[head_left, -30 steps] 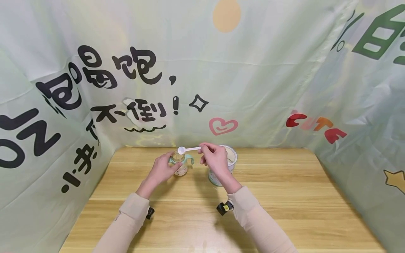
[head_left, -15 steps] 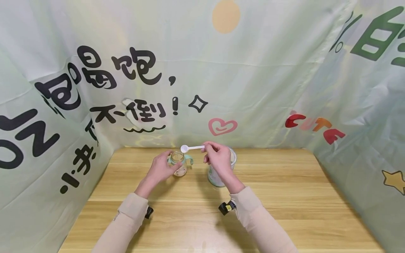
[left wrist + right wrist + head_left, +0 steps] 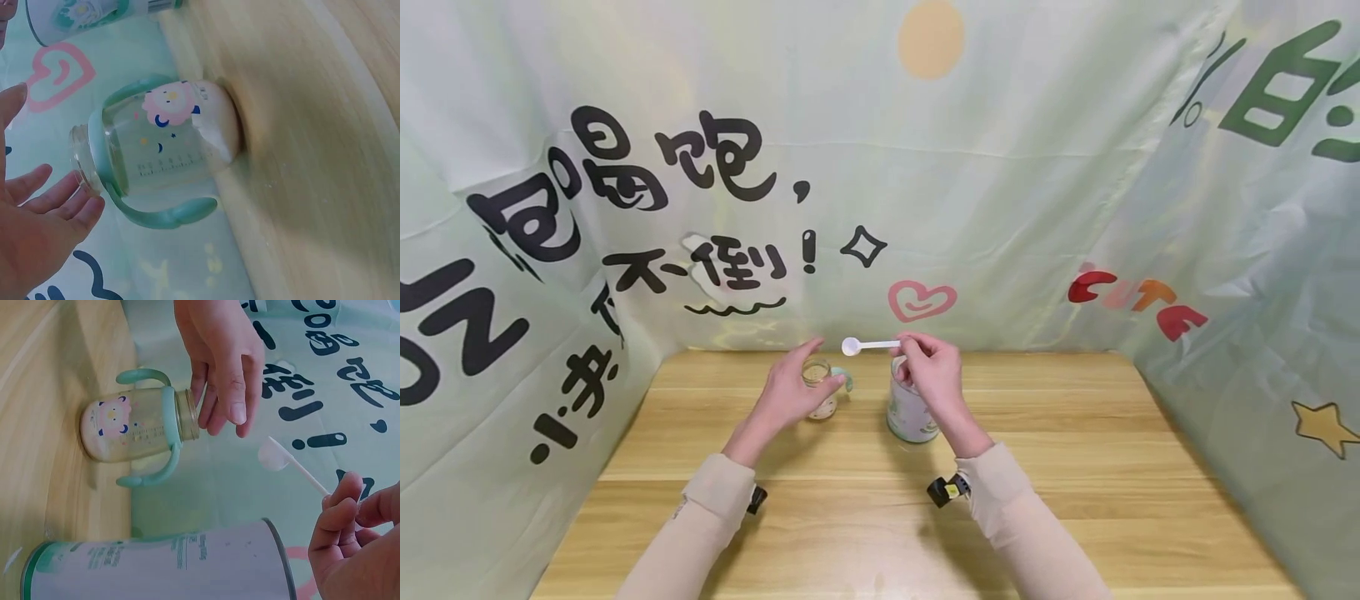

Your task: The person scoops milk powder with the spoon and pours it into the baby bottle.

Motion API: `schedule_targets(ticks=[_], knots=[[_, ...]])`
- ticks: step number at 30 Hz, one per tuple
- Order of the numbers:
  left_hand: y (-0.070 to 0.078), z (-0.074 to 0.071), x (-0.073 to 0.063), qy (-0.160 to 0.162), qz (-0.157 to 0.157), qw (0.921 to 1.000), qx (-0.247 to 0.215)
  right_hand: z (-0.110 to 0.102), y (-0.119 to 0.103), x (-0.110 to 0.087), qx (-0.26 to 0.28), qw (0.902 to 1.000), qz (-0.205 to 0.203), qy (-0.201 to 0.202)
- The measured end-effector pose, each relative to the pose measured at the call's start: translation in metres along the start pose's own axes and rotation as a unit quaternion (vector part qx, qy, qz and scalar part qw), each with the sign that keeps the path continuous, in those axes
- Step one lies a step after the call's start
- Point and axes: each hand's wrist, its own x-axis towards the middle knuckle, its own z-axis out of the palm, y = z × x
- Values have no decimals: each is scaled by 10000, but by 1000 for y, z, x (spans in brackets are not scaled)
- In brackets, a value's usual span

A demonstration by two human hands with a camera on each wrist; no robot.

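A clear baby bottle [image 3: 165, 134] with a green collar and two handles stands on the table, uncapped, pale powder [image 3: 215, 122] in its base. My left hand [image 3: 788, 390] is at its neck, thumb and fingers spread apart, fingertips right by the rim in the left wrist view. Up and to the right, my right hand [image 3: 934, 375] pinches the handle end of a small white measuring scoop [image 3: 871, 344], whose bowl points left. Below that hand is a pale milk powder can [image 3: 912, 415] with a green base; the hand covers part of its top.
The wooden table [image 3: 880, 525] ends at a printed fabric backdrop [image 3: 1015, 250] that rises behind and on both sides. Each wrist wears a small black camera; the right one [image 3: 947, 491] hangs beside the cuff.
My right hand has carried the scoop right and slightly up, away from the bottle mouth and over the can. The left hand's fingers have loosened and lifted from the bottle.
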Motion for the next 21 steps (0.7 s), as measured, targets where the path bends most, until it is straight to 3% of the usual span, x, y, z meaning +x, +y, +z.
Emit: schedule_targets(ticks=[6,21], knots=[[8,2,3,-186,-27,9998,13,-9,-1,0,-109,9999,49,120],[28,21,11,-430,318,9985,-125,-35,-1,1,-197,9988,111,436]])
